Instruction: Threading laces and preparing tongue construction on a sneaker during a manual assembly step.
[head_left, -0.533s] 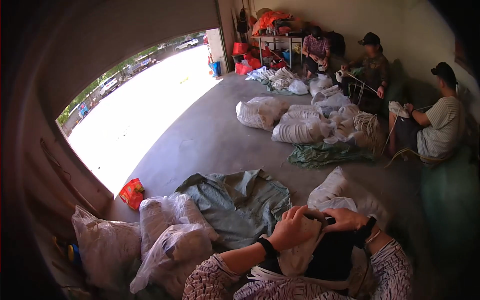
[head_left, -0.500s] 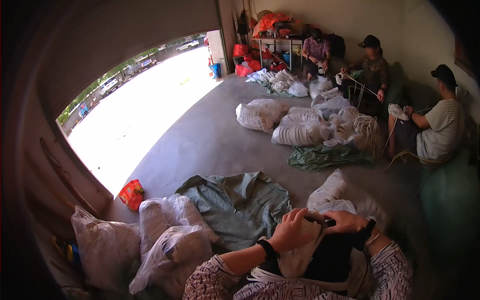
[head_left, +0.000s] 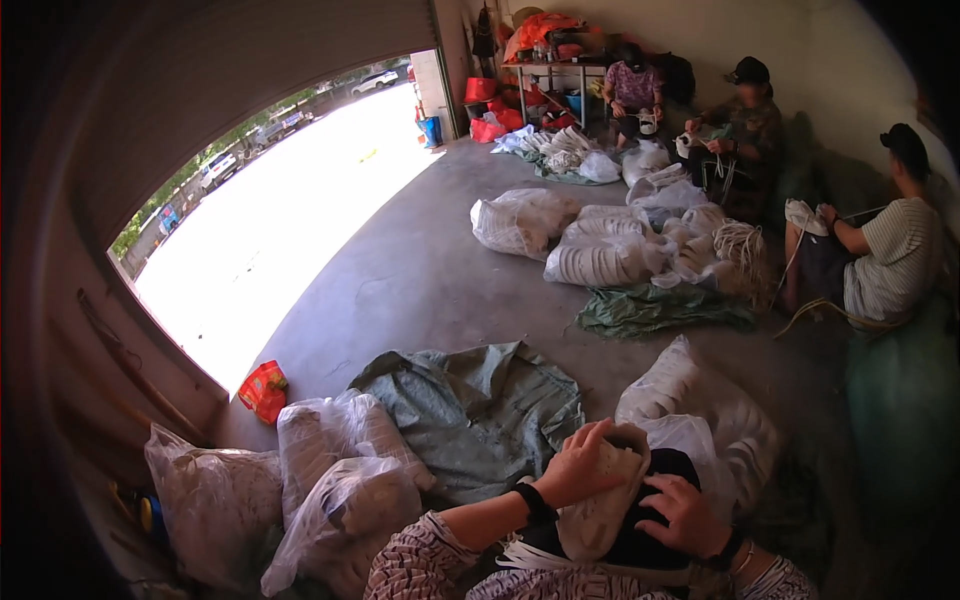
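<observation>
A cream-white shoe lies over my lap, its collar upward and its toe toward me. My left hand grips it by the upper side near the opening, thumb and fingers bent round it. Just right of the shoe, my right hand is over dark cloth on my lap, fingers apart and slightly bent, with nothing visible in them. A bundle of white laces lies across my lap below my left wrist. A clear bag of stacked pale shoe parts stands beyond my right hand.
Filled clear plastic bags stand at my left. A grey-green woven sheet covers floor ahead, near a red bag. More filled bags and a green sack lie farther off. Three people sit at the right, including one in stripes.
My right hand has let go of the shoe's opening and moved down over the dark cloth, its fingers spreading. My left hand still holds the shoe. The seated people's hands have shifted.
</observation>
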